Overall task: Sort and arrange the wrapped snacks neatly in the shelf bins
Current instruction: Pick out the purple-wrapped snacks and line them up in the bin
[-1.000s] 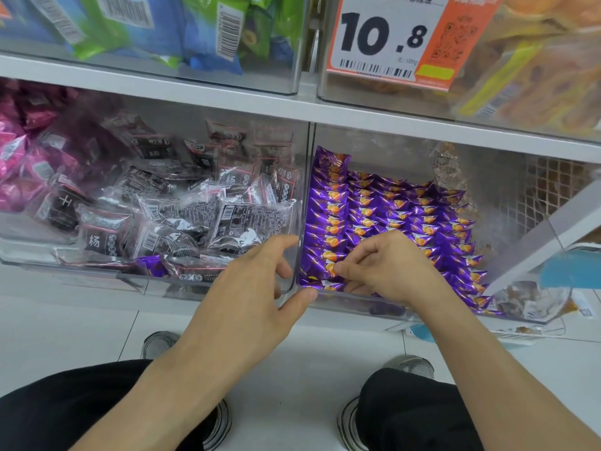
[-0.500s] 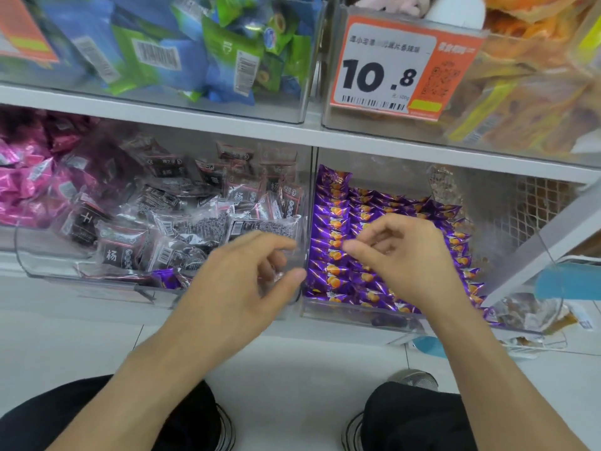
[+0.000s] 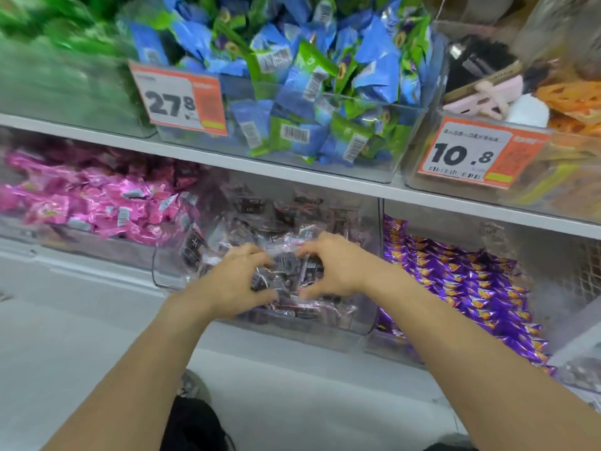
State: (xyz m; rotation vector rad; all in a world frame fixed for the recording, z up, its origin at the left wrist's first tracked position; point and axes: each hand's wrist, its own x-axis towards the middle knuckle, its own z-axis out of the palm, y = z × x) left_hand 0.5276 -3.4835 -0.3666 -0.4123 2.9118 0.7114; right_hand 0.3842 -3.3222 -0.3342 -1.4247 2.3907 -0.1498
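The white shelf is running across the whole view, carrying an upper row of clear bins above its board and a lower row beneath it. On the upper row, a big bin of blue and green packets is sitting at the middle, wearing a price tag reading 27.8 on its front left corner. To its right, another bin with orange snacks is showing a second price tag reading 10.8. At the upper left edge, green packets are blurring past.

Down on the lower row, pink packets are piling up in the left bin. At the right, purple snacks are lying in tidy rows inside their own bin. Between those two, the middle bin is holding a loose heap of clear-wrapped dark snacks.

Both hands are reaching into that middle bin, close to its front edge. The left hand is curling its fingers over the dark snacks, and the right hand is mirroring it just beside, fingers bent down onto the same heap. Between the two hands a bunch of the wrapped pieces is being gathered, though motion blur is making it hard to tell exactly which pieces each hand is clasping.

Below, a dark trouser leg is showing above the white floor.
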